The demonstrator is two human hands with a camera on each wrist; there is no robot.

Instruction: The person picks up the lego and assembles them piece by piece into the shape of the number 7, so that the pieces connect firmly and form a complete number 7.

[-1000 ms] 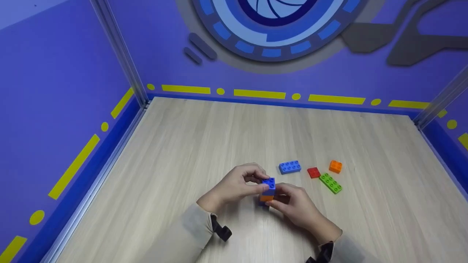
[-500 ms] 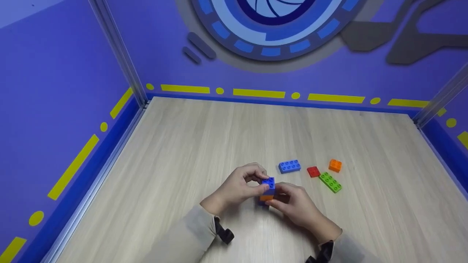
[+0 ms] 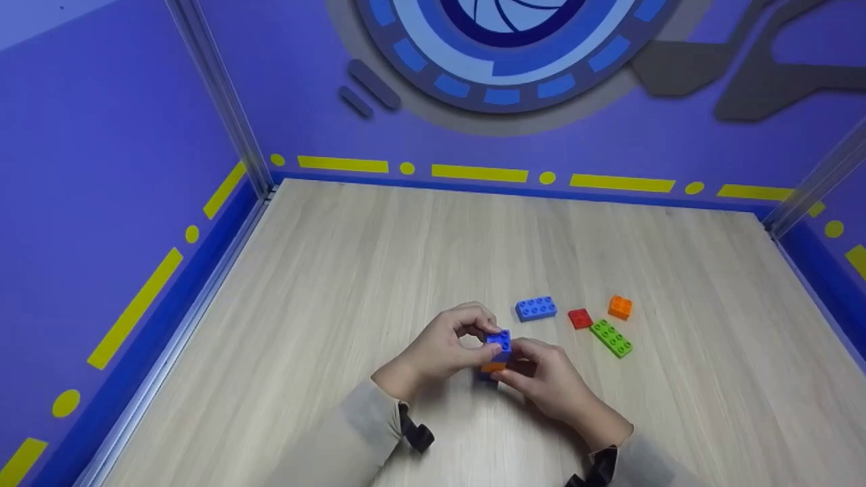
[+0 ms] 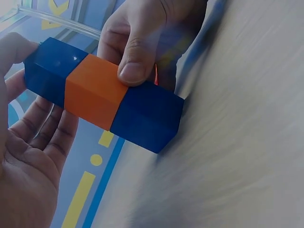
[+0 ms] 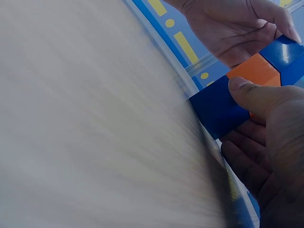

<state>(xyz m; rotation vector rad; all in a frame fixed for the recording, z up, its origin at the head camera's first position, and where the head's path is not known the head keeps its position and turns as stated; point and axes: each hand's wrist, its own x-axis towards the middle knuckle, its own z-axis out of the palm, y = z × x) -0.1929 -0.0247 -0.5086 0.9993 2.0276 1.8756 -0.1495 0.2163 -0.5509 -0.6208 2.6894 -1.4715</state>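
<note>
Three toy building bricks stand upright as a stack on the wooden table: a blue top brick (image 3: 501,341), an orange middle brick (image 4: 94,89) and a dark blue bottom brick (image 4: 148,114). My left hand (image 3: 440,345) pinches the top brick between thumb and fingertips. Lower down, my right hand (image 3: 551,382) grips the stack from the right; its thumb presses near the seam of the orange and bottom bricks. In the right wrist view, the bottom brick (image 5: 219,108) appears at table level. Fingers hide parts of the stack in the head view.
Beyond my right hand lie a blue eight-stud brick (image 3: 536,309), a small red brick (image 3: 580,318), an orange brick (image 3: 620,307) and a long green brick (image 3: 611,338). Blue-purple panels enclose the table (image 3: 379,257) at the back and sides.
My left hand and the top blue brick have shifted very slightly to the right. My right hand keeps its hold on the stack, and the loose bricks lie as before.
</note>
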